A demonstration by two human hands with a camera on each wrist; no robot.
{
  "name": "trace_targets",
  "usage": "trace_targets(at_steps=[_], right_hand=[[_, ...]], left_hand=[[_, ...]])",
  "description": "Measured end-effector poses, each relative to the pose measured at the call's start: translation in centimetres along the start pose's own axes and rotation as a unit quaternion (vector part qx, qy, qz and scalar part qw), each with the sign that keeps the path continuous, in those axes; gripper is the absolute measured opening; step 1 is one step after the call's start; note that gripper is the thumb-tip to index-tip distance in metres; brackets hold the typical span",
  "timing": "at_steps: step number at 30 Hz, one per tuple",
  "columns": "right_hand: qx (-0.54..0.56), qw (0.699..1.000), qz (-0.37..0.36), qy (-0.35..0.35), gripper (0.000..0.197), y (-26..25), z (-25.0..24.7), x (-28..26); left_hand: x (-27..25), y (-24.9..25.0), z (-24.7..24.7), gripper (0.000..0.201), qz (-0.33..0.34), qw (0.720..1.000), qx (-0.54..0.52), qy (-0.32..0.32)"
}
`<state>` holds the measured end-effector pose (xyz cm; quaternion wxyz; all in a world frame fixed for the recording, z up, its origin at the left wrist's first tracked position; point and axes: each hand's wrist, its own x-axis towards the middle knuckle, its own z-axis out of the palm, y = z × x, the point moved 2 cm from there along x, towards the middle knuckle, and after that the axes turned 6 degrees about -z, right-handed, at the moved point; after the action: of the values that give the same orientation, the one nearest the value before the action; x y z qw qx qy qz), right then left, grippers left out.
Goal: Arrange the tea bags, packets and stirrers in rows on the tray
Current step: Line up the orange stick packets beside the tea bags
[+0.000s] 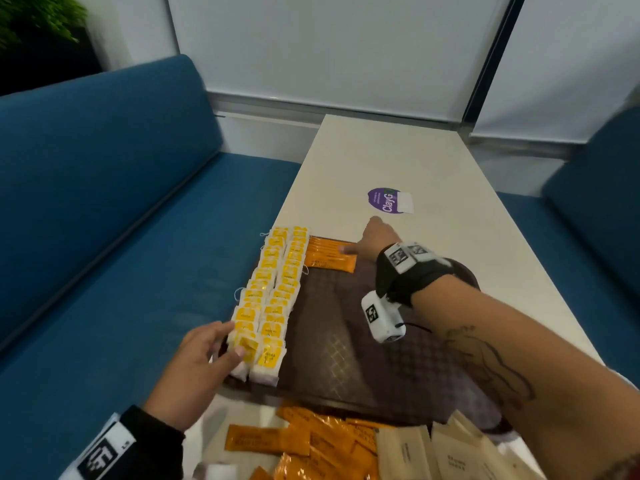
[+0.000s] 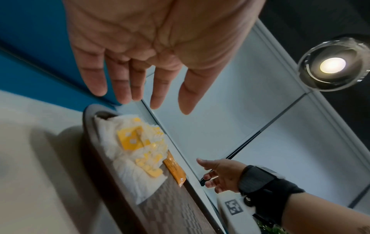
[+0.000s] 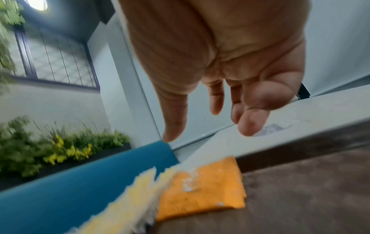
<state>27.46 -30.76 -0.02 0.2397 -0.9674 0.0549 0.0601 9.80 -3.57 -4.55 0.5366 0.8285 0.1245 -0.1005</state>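
Observation:
A dark brown patterned tray (image 1: 349, 327) lies on the pale table. Two rows of yellow-tagged white tea bags (image 1: 273, 296) run down its left side. A few orange packets (image 1: 330, 258) lie at the tray's far end beside them. My right hand (image 1: 372, 237) hovers over the packets' right end, fingers loose, holding nothing; the orange packets (image 3: 202, 188) lie below my right hand (image 3: 212, 120). My left hand (image 1: 207, 355) rests open against the nearest tea bags at the tray's left front corner. In the left wrist view my left hand (image 2: 148, 101) spreads above the tea bags (image 2: 138, 150).
Loose orange packets (image 1: 311, 441) and beige packets (image 1: 446, 452) lie heaped on the table in front of the tray. A purple round sticker (image 1: 386, 200) with a white slip lies farther along the table. Blue sofa seats (image 1: 121, 220) flank both sides.

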Motion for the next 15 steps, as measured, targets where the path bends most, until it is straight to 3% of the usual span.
trace_targets(at_steps=[2, 8, 12, 15], right_hand=[[0.012, 0.999, -0.035, 0.009, 0.04, -0.2, -2.2, -2.4], [0.102, 0.989, -0.101, -0.033, 0.035, 0.0, -5.5, -14.1], [0.028, 0.981, -0.142, -0.133, 0.035, 0.7, -3.7, -21.8], [-0.032, 0.967, -0.149, -0.206, 0.041, 1.6, -1.2, -26.1]], left_hand=[[-1.0, 0.5, -0.6, 0.042, 0.019, 0.999, 0.029, 0.01], [-5.6, 1.1, -0.5, 0.037, 0.063, 0.991, 0.108, -0.043], [-8.9, 0.5, 0.8, 0.051, 0.089, 0.969, 0.207, -0.103], [-10.8, -0.6, 1.8, 0.064, 0.109, 0.934, 0.309, -0.143]])
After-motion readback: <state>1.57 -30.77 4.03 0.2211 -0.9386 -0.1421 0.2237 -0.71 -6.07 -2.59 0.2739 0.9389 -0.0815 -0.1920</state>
